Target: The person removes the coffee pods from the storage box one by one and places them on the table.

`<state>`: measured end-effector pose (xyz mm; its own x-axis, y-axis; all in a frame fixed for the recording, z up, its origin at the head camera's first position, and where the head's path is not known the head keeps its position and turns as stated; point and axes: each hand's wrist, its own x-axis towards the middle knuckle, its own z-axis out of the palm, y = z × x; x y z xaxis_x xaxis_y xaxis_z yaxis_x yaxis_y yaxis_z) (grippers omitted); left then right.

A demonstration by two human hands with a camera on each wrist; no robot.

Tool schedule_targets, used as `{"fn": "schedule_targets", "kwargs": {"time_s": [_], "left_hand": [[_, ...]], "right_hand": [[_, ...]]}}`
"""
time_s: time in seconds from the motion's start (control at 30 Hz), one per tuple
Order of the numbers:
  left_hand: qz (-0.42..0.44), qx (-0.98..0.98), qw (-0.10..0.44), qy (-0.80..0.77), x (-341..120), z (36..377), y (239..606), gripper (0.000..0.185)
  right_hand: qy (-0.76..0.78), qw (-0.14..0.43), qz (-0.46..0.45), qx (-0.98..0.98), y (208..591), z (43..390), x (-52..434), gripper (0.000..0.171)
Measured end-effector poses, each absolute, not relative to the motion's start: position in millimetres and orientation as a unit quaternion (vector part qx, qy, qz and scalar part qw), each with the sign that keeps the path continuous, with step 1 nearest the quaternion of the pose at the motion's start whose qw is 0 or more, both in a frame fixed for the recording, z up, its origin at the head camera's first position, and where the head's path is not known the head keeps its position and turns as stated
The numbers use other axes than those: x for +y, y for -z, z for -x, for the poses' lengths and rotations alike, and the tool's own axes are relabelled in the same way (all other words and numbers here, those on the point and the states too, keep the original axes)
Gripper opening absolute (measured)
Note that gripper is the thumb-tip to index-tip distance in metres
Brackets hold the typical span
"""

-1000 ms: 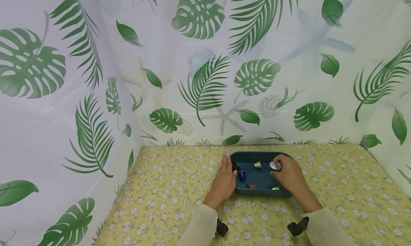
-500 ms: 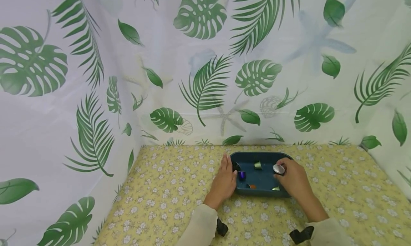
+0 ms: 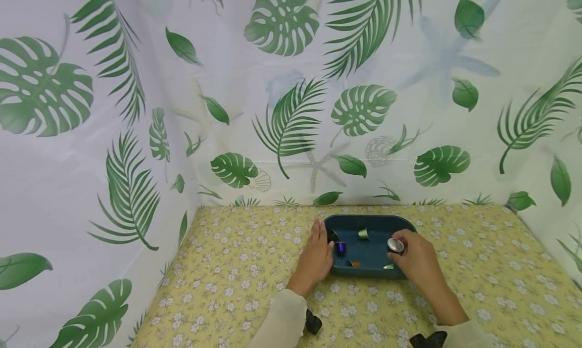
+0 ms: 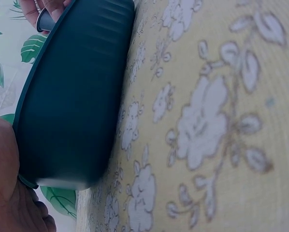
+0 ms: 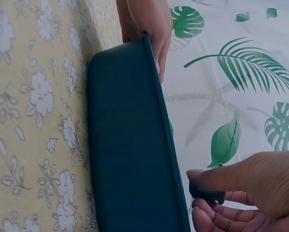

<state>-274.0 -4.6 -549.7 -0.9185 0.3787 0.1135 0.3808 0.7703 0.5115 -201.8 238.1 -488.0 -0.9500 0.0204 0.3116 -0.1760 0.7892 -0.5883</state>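
Note:
A dark teal tray point(image 3: 369, 220) lies on the yellow flowered cloth. My left hand point(image 3: 319, 252) rests against its left end with the fingers straight and the thumb at the rim. That hand point(image 5: 143, 24) also shows at the tray's far end point(image 5: 130, 135) in the right wrist view. My right hand point(image 3: 411, 257) pinches a silver-topped capsule point(image 3: 395, 245) over the tray's right end; its dark body point(image 5: 206, 192) shows between thumb and fingers point(image 5: 231, 181). Loose in the tray lie a purple capsule point(image 3: 340, 247), a green one point(image 3: 362, 233) and an orange one point(image 3: 355, 263).
Leaf-print curtains close off the back and both sides of the table. The flowered cloth point(image 3: 236, 277) stretches left and right of the tray. A black capsule point(image 3: 333, 235) lies by my left thumb. The tray's outer wall point(image 4: 72, 96) fills the left wrist view.
My right hand has drawn the silver-topped capsule a little toward me and to the right, over the tray's right end. The left hand has stayed against the tray.

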Motion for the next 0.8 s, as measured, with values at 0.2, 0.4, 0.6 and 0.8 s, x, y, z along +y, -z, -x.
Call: {"fn": "schedule_targets", "kwargs": {"time_s": [0.2,0.4,0.6,0.8], "left_hand": [[0.199,-0.941,0.001,0.272,-4,275,551,0.062],[0.197,-0.943,0.007,0.267,-4,275,552,0.062],[0.198,-0.942,0.009,0.269,-3,275,553,0.062],[0.201,-0.942,0.010,0.270,-4,274,550,0.062]], "right_hand": [[-0.322,0.159,-0.045,-0.932,490,195,237,0.038],[-0.320,0.155,-0.044,-0.934,491,189,235,0.038],[-0.320,0.157,-0.043,-0.933,493,181,235,0.040],[-0.331,0.143,-0.039,-0.932,494,174,235,0.041]]}}
